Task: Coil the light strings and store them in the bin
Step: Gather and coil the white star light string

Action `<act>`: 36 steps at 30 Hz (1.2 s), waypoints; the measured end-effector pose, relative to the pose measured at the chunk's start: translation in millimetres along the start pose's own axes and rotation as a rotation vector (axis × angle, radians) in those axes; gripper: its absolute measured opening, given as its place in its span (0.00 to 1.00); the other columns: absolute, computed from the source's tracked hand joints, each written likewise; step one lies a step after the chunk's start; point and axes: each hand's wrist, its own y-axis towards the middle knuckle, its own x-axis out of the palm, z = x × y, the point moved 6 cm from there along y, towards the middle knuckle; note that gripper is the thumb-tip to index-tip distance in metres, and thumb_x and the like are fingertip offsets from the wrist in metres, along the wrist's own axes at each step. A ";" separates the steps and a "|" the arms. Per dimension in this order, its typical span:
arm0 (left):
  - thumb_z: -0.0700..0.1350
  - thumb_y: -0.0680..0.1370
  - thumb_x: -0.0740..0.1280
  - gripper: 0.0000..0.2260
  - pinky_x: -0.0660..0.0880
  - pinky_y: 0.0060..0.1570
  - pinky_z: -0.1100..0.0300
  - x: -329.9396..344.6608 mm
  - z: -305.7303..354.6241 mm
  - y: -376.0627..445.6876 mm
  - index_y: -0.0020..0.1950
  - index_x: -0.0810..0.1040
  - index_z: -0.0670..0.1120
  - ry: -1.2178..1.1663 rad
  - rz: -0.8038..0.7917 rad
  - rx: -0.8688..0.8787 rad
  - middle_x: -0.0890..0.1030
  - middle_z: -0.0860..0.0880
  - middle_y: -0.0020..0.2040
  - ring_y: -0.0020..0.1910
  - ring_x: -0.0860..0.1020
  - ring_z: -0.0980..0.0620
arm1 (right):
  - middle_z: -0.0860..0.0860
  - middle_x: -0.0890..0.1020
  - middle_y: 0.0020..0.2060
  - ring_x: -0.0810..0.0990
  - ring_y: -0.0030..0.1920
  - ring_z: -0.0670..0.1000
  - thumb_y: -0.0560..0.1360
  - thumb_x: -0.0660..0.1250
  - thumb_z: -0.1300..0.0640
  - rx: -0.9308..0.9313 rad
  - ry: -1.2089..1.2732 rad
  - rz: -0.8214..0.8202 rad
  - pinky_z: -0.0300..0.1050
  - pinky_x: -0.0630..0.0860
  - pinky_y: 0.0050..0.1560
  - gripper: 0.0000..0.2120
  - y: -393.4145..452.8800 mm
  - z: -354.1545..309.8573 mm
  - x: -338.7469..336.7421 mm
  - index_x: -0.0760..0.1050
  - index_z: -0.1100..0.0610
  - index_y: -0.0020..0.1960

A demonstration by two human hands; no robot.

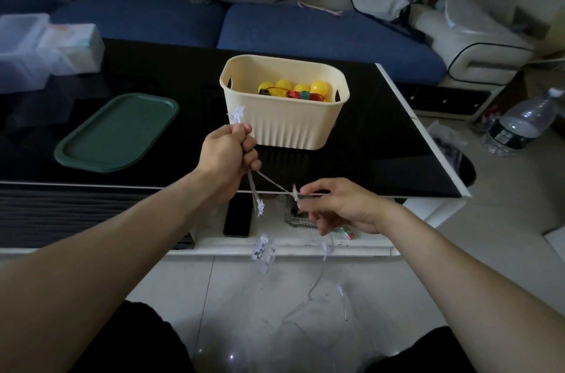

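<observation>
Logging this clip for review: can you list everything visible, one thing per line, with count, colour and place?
bin: one, cream, on the black table, centre
ball light string: one, yellow balls with red wire, inside the bin
star light string: one, clear white, held between both hands, its tail hanging to the floor
tray: one, dark green, on the table left of the bin
table: one, glossy black top
clear boxes: cluster, translucent, table's far left
sofa: one, blue seat cushions, behind the table
water bottle: one, clear, on the floor, right
left hand: grips the star string
right hand: pinches the star string
</observation>
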 end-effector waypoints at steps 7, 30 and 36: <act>0.41 0.85 0.52 0.09 0.80 0.35 0.54 -22.8 6.4 3.9 0.55 0.70 0.40 0.086 0.290 0.120 0.71 0.47 0.31 0.22 0.73 0.55 | 0.52 0.76 0.29 0.77 0.35 0.52 0.78 0.63 0.38 0.090 -0.081 0.009 0.49 0.75 0.50 0.23 0.9 20.0 -22.6 0.77 0.58 0.42; 0.42 0.86 0.50 0.14 0.82 0.46 0.46 20.1 -16.0 -6.2 0.51 0.70 0.35 0.080 -0.046 -0.035 0.81 0.35 0.45 0.44 0.84 0.39 | 0.49 0.85 0.39 0.82 0.38 0.43 0.77 0.72 0.55 -0.388 -0.467 0.194 0.39 0.78 0.41 0.04 -12.6 -34.6 15.1 0.84 0.55 0.47; 0.42 0.86 0.52 0.15 0.83 0.40 0.47 26.3 -16.6 -12.9 0.61 0.67 0.30 0.187 -0.117 -0.033 0.82 0.32 0.48 0.40 0.85 0.38 | 0.50 0.86 0.39 0.84 0.39 0.45 0.75 0.75 0.57 -0.420 -0.449 0.095 0.41 0.80 0.43 0.02 -22.1 -41.0 27.5 0.83 0.54 0.46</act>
